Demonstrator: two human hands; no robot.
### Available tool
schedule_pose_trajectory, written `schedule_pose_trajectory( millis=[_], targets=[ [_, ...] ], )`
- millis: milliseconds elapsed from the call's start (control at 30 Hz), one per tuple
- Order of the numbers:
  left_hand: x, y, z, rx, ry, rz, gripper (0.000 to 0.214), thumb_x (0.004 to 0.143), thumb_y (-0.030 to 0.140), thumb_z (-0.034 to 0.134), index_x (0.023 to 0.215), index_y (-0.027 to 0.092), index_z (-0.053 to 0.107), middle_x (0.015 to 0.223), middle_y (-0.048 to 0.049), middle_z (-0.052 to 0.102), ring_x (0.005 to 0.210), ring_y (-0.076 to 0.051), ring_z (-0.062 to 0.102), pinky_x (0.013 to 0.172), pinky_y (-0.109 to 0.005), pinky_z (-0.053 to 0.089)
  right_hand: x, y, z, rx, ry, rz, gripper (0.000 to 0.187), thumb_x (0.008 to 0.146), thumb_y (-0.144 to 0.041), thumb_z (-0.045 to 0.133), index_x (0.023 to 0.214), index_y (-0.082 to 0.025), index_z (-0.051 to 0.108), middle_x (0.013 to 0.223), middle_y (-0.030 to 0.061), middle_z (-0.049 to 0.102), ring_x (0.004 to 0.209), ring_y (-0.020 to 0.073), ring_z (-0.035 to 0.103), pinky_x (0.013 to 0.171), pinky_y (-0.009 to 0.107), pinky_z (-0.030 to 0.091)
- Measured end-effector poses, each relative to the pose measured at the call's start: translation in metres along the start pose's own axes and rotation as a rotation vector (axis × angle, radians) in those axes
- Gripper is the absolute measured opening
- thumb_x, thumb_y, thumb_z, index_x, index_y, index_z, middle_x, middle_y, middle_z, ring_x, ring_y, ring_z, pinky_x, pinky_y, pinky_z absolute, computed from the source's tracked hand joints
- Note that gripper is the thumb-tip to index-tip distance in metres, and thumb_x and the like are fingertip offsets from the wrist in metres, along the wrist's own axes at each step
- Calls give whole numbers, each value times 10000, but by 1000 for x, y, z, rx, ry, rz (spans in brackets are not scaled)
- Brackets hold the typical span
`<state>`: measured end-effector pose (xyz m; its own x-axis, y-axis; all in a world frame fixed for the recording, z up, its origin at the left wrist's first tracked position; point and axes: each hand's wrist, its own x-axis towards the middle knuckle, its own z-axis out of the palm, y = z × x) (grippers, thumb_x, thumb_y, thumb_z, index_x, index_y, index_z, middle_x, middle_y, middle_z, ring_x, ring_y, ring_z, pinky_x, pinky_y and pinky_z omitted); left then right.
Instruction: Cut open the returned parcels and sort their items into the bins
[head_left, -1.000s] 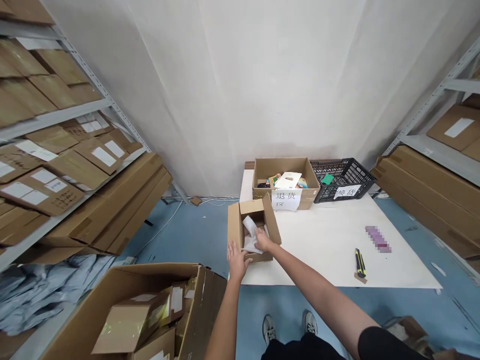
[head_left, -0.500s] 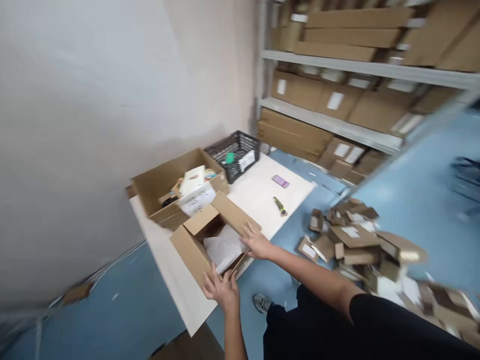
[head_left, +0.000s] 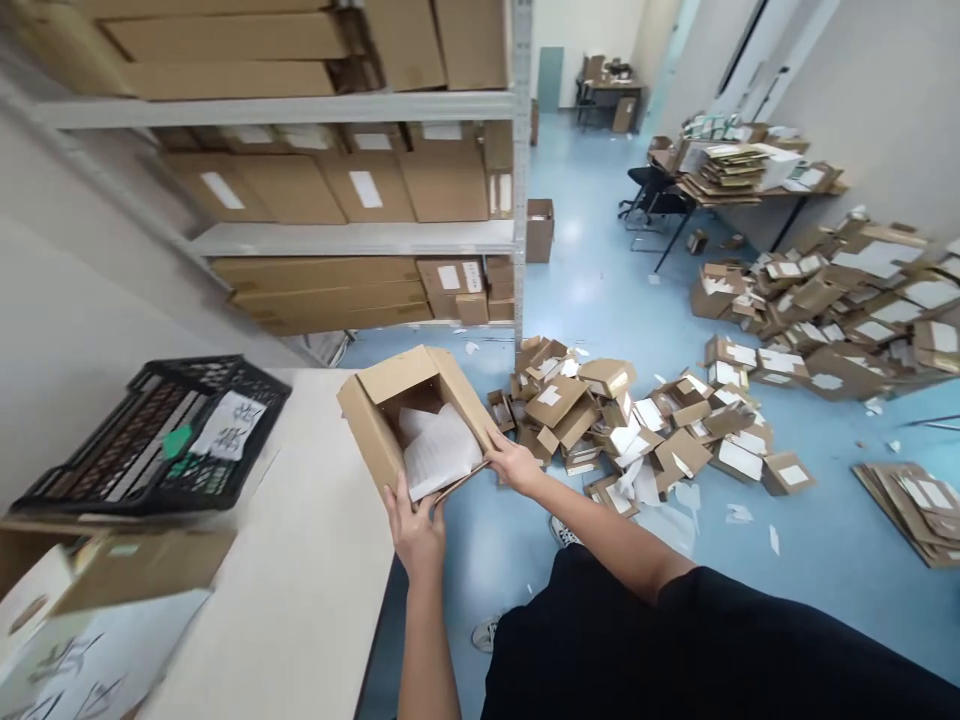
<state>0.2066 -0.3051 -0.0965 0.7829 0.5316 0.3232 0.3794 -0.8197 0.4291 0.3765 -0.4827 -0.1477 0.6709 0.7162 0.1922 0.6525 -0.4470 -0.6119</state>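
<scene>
Both my hands carry a small open cardboard box (head_left: 379,425) in the air, off the right edge of the white table (head_left: 315,560). My left hand (head_left: 415,525) grips the box's near bottom corner, fingers wrapped round it. My right hand (head_left: 511,462) holds the box's right side flap. Inside the box lies a white sheet of paper (head_left: 436,455), partly sticking out toward me.
A black plastic crate (head_left: 154,435) and a blurred cardboard box (head_left: 112,560) stand on the table at left. A heap of small opened boxes (head_left: 622,420) litters the blue floor ahead, more boxes (head_left: 840,310) at right. Metal shelving (head_left: 352,238) with cartons stands behind.
I have turned far to the right and lifted the small box off the table; it now hangs over the floor. Both hands stayed on it.
</scene>
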Motion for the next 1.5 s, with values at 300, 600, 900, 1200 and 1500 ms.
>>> schedule_pose_trajectory(
  millis=[300, 600, 900, 1200, 1500],
  targets=[
    [132, 215, 131, 27, -132, 445, 83, 897, 256, 717, 897, 253, 800, 1683, -47, 434, 1626, -404, 193, 1285, -659, 215, -30, 168, -147, -266, 407, 352, 100, 949, -215, 706, 981, -217, 801, 1669, 125, 428, 1549, 355, 356, 1142, 530, 459],
    [183, 297, 152, -41, -106, 496, 384, 909, 134, 582, 1238, 235, 752, 1725, -64, 349, 1645, -364, 129, 1290, -632, 272, -18, 219, -193, -323, 410, 446, 410, 876, -182, 706, 1285, -192, 723, 1606, 188, 466, 1553, 423, 302, 1180, 612, 384],
    [126, 176, 110, -25, 43, 202, 354, 950, 182, 581, 1273, 238, 716, 1701, -69, 382, 1625, -340, 221, 1306, -555, 327, 30, 158, -135, -125, 297, 125, 383, 896, -165, 650, 1271, -184, 723, 1536, 180, 526, 1494, 355, 406, 1199, 556, 429],
    [15, 60, 17, 53, 208, -149, 445, 926, 179, 609, 1359, 266, 661, 1655, -93, 438, 1589, -339, 315, 1256, -566, 407, 59, 4, -62, -3, 163, -251, 410, 933, -185, 605, 1332, -198, 697, 1537, 166, 522, 1502, 354, 396, 1192, 568, 443],
    [-178, -56, -122, 150, 402, -454, 478, 929, 213, 617, 1404, 269, 631, 1679, -88, 404, 1595, -353, 293, 1263, -576, 385, -5, -214, 60, 63, -111, -585, 452, 921, -201, 640, 1371, -194, 682, 1593, 162, 483, 1541, 365, 340, 1202, 552, 416]
  ],
)
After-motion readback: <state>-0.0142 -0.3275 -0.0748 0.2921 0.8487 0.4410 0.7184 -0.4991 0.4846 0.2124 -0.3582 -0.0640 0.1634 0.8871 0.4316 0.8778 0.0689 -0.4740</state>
